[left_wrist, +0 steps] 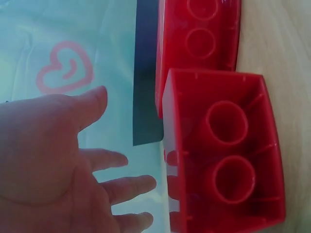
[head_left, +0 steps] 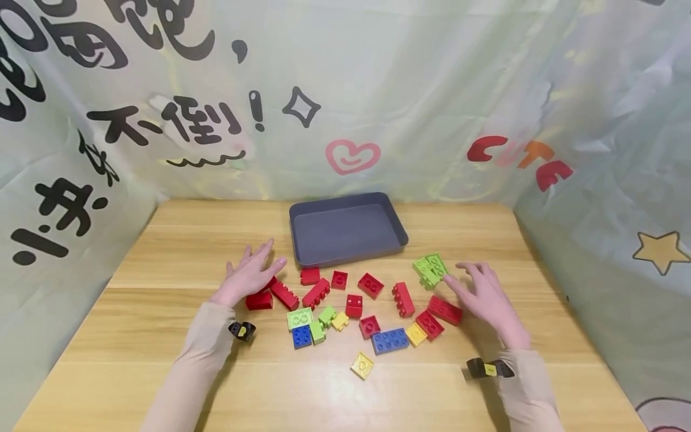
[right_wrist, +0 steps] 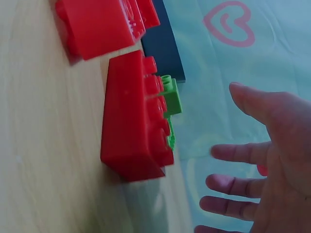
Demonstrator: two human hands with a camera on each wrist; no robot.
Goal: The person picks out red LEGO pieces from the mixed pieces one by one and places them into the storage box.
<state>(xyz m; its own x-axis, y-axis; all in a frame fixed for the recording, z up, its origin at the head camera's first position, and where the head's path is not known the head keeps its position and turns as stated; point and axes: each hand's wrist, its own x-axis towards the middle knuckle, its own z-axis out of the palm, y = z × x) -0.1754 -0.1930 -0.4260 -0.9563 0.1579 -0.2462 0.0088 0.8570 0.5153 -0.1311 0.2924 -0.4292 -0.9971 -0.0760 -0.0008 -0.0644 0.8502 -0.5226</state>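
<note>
My left hand [head_left: 249, 277] hovers with spread fingers over red building bricks [head_left: 260, 300] at the left of the pile. In the left wrist view, a red brick [left_wrist: 226, 145] with its hollow underside showing lies beside that hand, which holds nothing. On the right, my right hand [head_left: 488, 300] is held above the table with its fingers apart and nothing in them. Green bricks [head_left: 430, 270] lie just beyond its fingertips, and a red brick [head_left: 445, 310] lies to its left. The right wrist view shows a red brick [right_wrist: 129, 116] studs sideways, with green behind it.
A dark grey tray [head_left: 348, 231] stands at the back middle of the wooden table [head_left: 259, 396]. Between the hands lie several red bricks, a blue brick [head_left: 390, 341], green bricks and a yellow brick [head_left: 362, 365] nearest the front. Printed cloth [head_left: 410, 120] hangs around the table.
</note>
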